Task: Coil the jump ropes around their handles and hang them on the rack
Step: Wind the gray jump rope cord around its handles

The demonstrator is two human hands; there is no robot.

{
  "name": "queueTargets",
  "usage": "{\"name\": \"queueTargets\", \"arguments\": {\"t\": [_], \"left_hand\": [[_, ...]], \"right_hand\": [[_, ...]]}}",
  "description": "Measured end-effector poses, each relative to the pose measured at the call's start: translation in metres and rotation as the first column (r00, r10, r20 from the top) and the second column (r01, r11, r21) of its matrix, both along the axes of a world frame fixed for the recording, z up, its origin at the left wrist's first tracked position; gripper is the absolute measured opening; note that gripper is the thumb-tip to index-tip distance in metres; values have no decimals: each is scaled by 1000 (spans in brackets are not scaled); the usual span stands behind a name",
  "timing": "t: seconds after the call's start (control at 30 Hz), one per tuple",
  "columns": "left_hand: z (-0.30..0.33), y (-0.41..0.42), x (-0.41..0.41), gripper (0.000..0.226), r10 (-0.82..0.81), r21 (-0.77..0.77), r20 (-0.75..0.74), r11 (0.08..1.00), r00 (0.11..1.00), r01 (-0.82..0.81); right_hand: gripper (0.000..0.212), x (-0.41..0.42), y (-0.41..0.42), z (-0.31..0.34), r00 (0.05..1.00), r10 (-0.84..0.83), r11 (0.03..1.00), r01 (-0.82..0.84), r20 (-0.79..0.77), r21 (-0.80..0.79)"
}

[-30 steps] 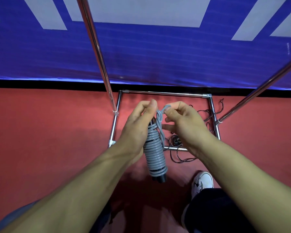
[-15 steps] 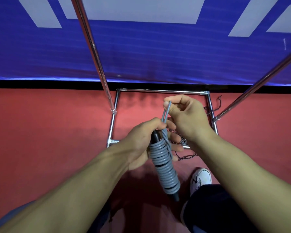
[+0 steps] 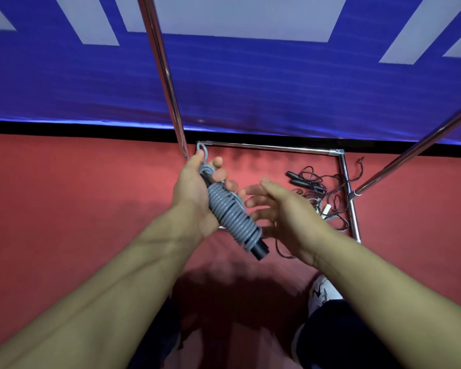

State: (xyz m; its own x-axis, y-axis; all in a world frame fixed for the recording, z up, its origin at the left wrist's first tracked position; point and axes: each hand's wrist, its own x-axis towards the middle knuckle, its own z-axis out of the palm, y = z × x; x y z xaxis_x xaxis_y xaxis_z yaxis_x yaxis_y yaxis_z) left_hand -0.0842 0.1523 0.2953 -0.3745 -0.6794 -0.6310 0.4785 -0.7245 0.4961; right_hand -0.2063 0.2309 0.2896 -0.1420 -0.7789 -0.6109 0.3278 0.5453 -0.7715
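Head: coiled jump rope (image 3: 232, 214) slants lower-right.

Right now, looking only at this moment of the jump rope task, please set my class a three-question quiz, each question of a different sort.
1. True or false: the right hand grips the coiled grey rope.
2. Which hand holds the coiled grey rope? A left hand B right hand C neither
3. Fill in: the uncoiled black ropes lie on the red ____ inside the rack base.

Key: 1 false; 2 A; 3 floor.
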Motion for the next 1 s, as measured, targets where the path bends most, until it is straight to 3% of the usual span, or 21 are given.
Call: {"name": "queueTargets", "arguments": {"t": [0.13, 0.33, 0.47, 0.57, 0.63, 0.73, 0.8, 0.9, 1.0], "left_hand": [[0, -3, -1, 38, 137, -27, 2, 990, 991, -137], [1, 12, -11, 34, 222, -75, -47, 972, 974, -225], [5, 18, -13, 32, 250, -110, -94, 960, 964, -259], [8, 17, -16, 33, 217, -133, -61, 966, 974, -223], [11, 13, -17, 34, 175, -176, 15, 970, 984, -170], [15, 9, -14, 33, 127, -208, 155, 974, 980, -93], [24, 15, -11, 31, 127, -189, 151, 977, 980, -97], [51, 30, -9, 26, 118, -196, 61, 975, 991, -104], [84, 44, -11, 25, 96, -314, 12, 946, 995, -87]], "right_hand": [[44, 19, 7, 5, 986, 89, 996, -92, 140, 14], [46, 23, 9, 1, 970, -97, 994, 105, 225, -22], [48, 16, 5, 3, 969, -144, 985, 160, 199, -70], [44, 16, 5, 10, 991, -103, 987, 112, 83, -114], [33, 14, 7, 16, 988, -81, 984, 59, -128, -168], [15, 3, 11, 23, 881, -95, 965, -32, -463, -259], [14, -1, 19, 31, 791, -130, 948, -77, -597, -309], [18, 0, 35, 50, 679, -144, 921, -175, -720, -348], [15, 1, 55, 80, 668, -162, 893, -214, -726, -397]]}}
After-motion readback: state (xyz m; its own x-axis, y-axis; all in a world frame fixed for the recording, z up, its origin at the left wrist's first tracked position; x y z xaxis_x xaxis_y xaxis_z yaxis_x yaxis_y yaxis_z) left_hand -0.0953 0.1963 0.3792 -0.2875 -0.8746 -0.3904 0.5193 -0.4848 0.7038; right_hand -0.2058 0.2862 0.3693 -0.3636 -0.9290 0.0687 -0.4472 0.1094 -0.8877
